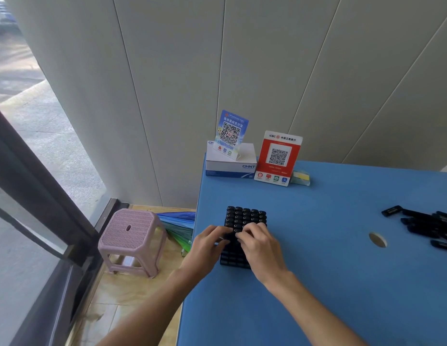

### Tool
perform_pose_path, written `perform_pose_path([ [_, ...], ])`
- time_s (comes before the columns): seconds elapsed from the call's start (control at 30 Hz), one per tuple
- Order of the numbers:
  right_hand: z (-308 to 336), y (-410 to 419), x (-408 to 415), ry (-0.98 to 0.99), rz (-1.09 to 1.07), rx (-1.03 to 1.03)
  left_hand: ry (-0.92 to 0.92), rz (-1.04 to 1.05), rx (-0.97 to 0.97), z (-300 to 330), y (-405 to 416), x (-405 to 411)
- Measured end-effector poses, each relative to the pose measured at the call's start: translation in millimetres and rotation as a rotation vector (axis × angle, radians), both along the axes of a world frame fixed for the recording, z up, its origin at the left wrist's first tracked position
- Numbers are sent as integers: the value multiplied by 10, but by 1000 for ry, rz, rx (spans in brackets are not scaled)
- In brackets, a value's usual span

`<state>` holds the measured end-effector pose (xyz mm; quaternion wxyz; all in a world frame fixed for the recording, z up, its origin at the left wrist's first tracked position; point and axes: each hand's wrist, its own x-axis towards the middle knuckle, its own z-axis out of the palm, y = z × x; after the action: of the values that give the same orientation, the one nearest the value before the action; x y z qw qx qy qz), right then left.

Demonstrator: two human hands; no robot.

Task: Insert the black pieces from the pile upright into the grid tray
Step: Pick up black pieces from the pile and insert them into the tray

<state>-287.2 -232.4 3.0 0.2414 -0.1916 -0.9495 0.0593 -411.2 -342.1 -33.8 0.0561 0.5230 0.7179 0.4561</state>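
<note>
While hands [257,245] cover tray [232,260]; grip unclear.

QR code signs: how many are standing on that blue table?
2. The blue QR sign stands on the white box at the table's far left corner; the red QR sign stands just right of that box. None seems hidden.

Bright daylight enters through the window [30,101] at left; wide-angle bending curves the edges.

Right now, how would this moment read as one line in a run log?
step: seating pieces | left hand: on grid tray | right hand: over tray middle | far rows: filled | pile of black pieces: table's right
</note>
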Motion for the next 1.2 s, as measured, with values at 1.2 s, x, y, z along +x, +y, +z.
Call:
perform_pose_path([
  [1.2, 286, 1183, 2486, -164, -421, -183, 512, 72, -200, 360, 993, 1584],
])
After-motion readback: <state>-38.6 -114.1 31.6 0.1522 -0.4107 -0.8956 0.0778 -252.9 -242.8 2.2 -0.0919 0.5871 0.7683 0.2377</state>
